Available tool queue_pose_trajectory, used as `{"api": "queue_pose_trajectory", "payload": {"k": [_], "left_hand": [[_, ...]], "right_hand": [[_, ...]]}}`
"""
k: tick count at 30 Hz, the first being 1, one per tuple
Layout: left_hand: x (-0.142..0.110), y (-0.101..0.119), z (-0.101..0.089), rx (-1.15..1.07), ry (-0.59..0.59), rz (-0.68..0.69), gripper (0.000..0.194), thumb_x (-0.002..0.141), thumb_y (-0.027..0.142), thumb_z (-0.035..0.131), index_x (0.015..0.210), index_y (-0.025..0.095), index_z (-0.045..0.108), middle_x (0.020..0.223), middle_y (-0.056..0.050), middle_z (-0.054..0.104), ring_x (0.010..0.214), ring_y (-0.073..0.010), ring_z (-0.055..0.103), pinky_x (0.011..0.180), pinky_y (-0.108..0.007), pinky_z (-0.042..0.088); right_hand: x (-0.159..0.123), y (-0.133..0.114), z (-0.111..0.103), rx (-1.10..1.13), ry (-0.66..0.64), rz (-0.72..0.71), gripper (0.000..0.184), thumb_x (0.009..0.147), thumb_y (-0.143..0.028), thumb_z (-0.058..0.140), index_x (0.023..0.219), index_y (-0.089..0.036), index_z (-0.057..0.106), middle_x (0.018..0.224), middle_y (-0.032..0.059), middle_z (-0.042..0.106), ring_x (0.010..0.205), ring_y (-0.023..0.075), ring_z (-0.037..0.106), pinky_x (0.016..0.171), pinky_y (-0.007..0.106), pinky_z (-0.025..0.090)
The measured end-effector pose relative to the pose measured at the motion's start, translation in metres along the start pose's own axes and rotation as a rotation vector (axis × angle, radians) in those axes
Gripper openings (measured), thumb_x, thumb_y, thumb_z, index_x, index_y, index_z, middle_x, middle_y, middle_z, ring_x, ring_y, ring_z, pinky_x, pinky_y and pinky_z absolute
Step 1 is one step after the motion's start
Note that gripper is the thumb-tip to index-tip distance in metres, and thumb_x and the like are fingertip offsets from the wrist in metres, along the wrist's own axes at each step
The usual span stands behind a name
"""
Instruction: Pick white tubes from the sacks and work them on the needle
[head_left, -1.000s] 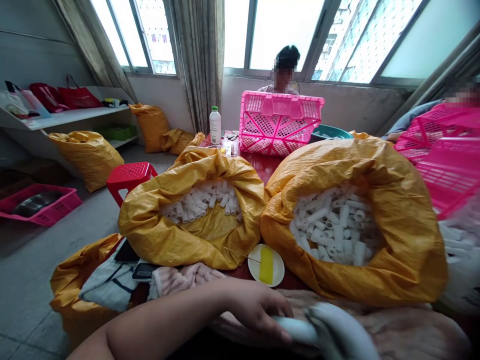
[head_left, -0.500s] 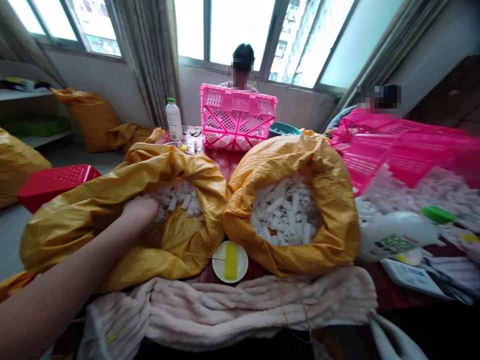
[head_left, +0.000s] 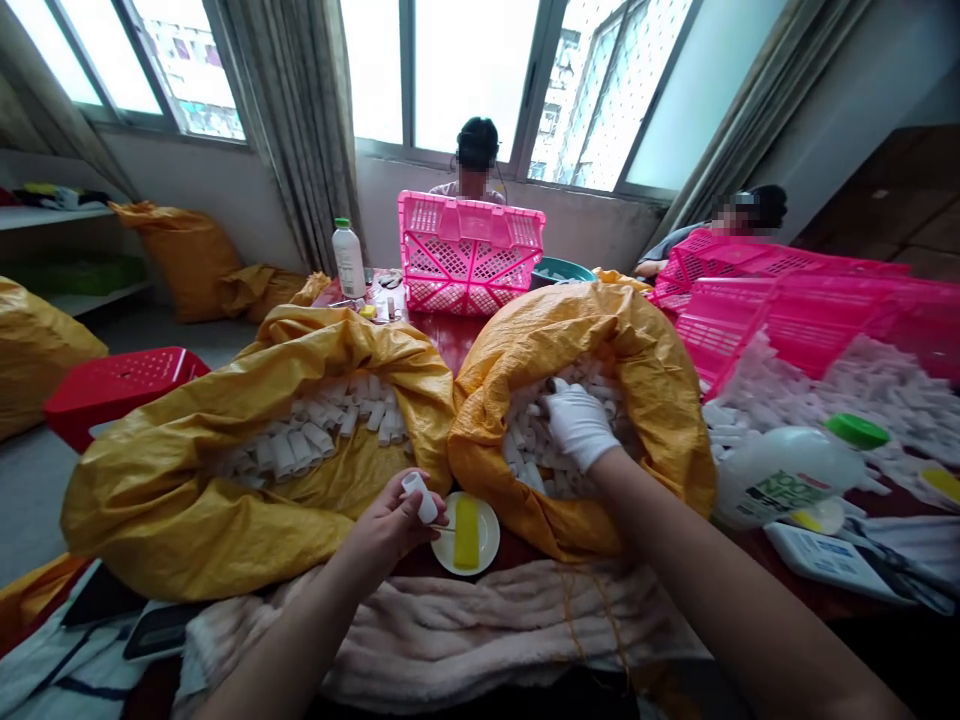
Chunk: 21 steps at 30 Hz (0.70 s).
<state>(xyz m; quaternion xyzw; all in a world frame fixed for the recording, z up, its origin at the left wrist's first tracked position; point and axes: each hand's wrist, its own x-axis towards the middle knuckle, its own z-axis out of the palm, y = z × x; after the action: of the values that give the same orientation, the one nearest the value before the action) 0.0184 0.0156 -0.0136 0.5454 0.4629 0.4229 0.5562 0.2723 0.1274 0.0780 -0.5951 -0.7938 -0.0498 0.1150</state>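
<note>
Left hand (head_left: pixel 396 515) pinching a white tube (head_left: pixel 420 498), gloved right hand (head_left: pixel 583 424) in the right sack (head_left: pixel 667 400).
Whether the right fingers grip any of the loose tubes (head_left: pixel 529 440) around them is unclear; the sack's raised rim lies between the hands. A plate (head_left: pixel 489 550) with a yellow pad (head_left: pixel 466 535) sits just beside the left hand, the pink crate (head_left: pixel 472 255) beyond both.

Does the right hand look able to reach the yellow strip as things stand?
Probably yes: the strip lies uncovered on its plate, near the sack where the gloved right hand is. The left hand, holding a white tube, crowds only the plate's left side.
</note>
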Motion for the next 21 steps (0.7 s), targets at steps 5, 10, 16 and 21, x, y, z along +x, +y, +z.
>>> {"api": "queue_pose_trajectory", "payload": {"k": [5, 10, 16, 21], "left_hand": [[-0.001, -0.003, -0.014, 0.872, 0.031, 0.193, 0.018, 0.079, 0.035, 0.044, 0.08, 0.017, 0.049, 0.084, -0.005, 0.054, 0.082, -0.0178, 0.05, 0.077, -0.033, 0.04], [0.005, -0.015, -0.016, 1.207, -0.053, 0.167, 0.018, 0.082, 0.032, 0.041, 0.076, 0.018, 0.049, 0.081, -0.005, 0.058, 0.079, -0.0179, 0.052, 0.074, -0.031, 0.038], [0.007, -0.02, -0.008, 1.244, -0.02, 0.115, 0.017, 0.083, 0.032, 0.041, 0.077, 0.018, 0.048, 0.08, -0.005, 0.06, 0.076, -0.0169, 0.054, 0.067, -0.027, 0.037], [0.007, -0.021, -0.009, 1.254, -0.003, 0.12, 0.017, 0.083, 0.032, 0.042, 0.074, 0.018, 0.048, 0.077, -0.004, 0.06, 0.074, -0.0166, 0.054, 0.066, -0.026, 0.037]], "right_hand": [[-0.065, -0.036, 0.015, 0.773, -0.129, -0.217, 0.029, 0.088, -0.035, 0.038, 0.109, -0.022, 0.052, 0.103, 0.0021, 0.062, 0.092, 0.0151, 0.058, 0.083, 0.027, 0.046], [-0.093, -0.065, 0.079, 0.672, -0.139, -0.138, 0.028, 0.088, -0.027, 0.038, 0.11, -0.019, 0.053, 0.111, 0.0054, 0.06, 0.101, 0.0163, 0.055, 0.094, 0.032, 0.041], [-0.101, -0.054, 0.104, 0.384, -0.123, -0.362, 0.032, 0.087, -0.014, 0.035, 0.113, -0.02, 0.053, 0.109, 0.0081, 0.058, 0.095, 0.0195, 0.054, 0.087, 0.037, 0.044], [-0.107, -0.053, 0.096, 0.396, -0.044, -0.361, 0.029, 0.085, -0.014, 0.041, 0.111, -0.017, 0.052, 0.108, 0.008, 0.057, 0.096, 0.0186, 0.051, 0.086, 0.035, 0.044]]}}
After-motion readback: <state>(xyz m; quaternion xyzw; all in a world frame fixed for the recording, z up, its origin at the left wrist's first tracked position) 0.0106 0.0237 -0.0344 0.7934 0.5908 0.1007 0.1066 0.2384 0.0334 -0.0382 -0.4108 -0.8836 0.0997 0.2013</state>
